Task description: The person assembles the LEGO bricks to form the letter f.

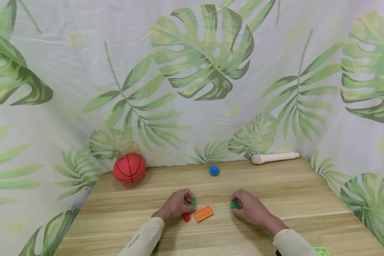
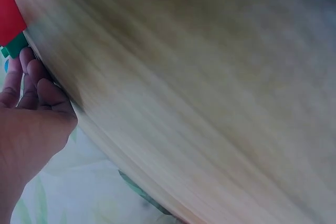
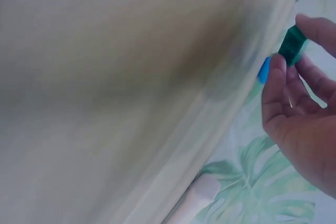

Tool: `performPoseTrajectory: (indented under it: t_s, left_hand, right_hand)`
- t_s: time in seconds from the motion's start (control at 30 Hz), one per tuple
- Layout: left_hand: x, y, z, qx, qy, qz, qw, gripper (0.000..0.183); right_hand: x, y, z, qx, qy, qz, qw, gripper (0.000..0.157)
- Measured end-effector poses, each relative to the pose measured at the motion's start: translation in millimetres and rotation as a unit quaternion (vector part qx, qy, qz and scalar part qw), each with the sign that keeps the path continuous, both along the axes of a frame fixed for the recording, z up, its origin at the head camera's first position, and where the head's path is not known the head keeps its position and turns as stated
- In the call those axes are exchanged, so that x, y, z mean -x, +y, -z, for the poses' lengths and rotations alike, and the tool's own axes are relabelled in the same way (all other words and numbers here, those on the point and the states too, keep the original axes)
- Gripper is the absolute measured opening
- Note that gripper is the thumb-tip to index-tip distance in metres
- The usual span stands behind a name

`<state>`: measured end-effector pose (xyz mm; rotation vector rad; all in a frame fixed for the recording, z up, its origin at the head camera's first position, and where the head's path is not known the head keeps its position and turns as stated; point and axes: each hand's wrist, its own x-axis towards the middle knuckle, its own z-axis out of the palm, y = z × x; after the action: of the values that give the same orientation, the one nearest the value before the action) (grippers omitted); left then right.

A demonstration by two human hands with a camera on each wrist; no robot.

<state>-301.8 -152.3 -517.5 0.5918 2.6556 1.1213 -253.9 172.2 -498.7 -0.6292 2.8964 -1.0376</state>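
Now the left hand [image 1: 175, 205] pinches 1 green brick [image 1: 193, 202] near the orange brick [image 1: 203, 214], the right hand [image 1: 251, 209] pinches 1 green block [image 1: 234, 204] farther right, so this looks like the holding step, next needing a steady grip, and the right wrist view shows the microphone [image 3: 200, 191] that the left wrist view misses.

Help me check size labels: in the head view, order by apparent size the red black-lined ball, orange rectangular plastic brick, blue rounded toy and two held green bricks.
Red ball
Orange brick
Blue toy
Green brick in left hand, green brick in right hand: partly covered, order unsure.
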Motion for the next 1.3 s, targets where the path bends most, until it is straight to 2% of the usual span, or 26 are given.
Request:
performPoseTrajectory:
  t_s: [0.13,0.27,0.43,0.57,0.73,0.97,1.3]
  left_hand:
    - [1.2,2.1,1.6,0.004,0.004,-0.003,1.0,0.032]
    - [2.6,4.1,2.7,0.007,0.001,-0.014,0.9999,0.032]
    - [3.4,7.2,3.8,0.002,-0.005,-0.013,0.9999,0.031]
    - [3.5,9.3,3.9,-0.006,-0.014,-0.013,0.9998,0.03]
    - [3.7,10.0,4.4,-0.015,-0.012,-0.01,0.9998,0.03]
    - [1.3,6.8,3.9,-0.022,-0.011,-0.01,0.9997,0.028]
    - [0.5,0.9,3.2,-0.022,-0.005,-0.012,0.9997,0.027]
  right_hand:
    - [6.6,-24.1,-5.9,0.023,0.02,0.03,0.999,0.028]
    - [16.3,-50.5,-4.5,0.068,0.03,0.021,0.997,0.028]
    - [25.5,-78.7,7.3,0.138,-0.006,0.003,0.99,0.027]
    - [29.0,-95.7,15.0,0.171,-0.035,-0.013,0.985,0.028]
    - [29.5,-109.0,14.8,0.172,-0.044,-0.025,0.984,0.025]
    - [28.8,-116.1,12.6,0.17,-0.064,-0.021,0.983,0.023]
    - [29.4,-123.1,12.8,0.176,-0.048,-0.035,0.983,0.022]
